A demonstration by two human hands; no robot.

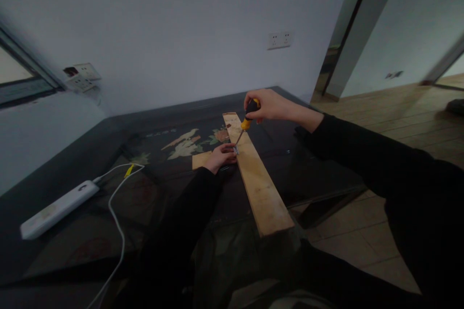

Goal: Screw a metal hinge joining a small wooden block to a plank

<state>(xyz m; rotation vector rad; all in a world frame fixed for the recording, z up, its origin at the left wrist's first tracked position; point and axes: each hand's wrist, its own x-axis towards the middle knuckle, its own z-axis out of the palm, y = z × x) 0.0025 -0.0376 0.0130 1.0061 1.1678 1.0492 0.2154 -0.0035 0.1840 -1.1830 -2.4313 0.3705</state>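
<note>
A yellow and black screwdriver (245,124) is gripped by its handle in my right hand (271,104). Its shaft slants down to a small metal piece (236,150) on a long wooden plank (261,181). With closed fingers, my left hand (222,157) holds that metal piece at the plank's left edge. The metal piece looks like a small hinge or bracket, but is too small to be sure. Partly behind my left hand lies a short flat piece of wood (200,160). The near end of the plank sticks out past the table edge, above my lap.
The dark table (163,193) has a painted bird and flowers on its top. At left lies a white power strip (60,208), whose white cable (118,227) with a yellow tag runs off the front edge. A wall with sockets (279,40) stands behind.
</note>
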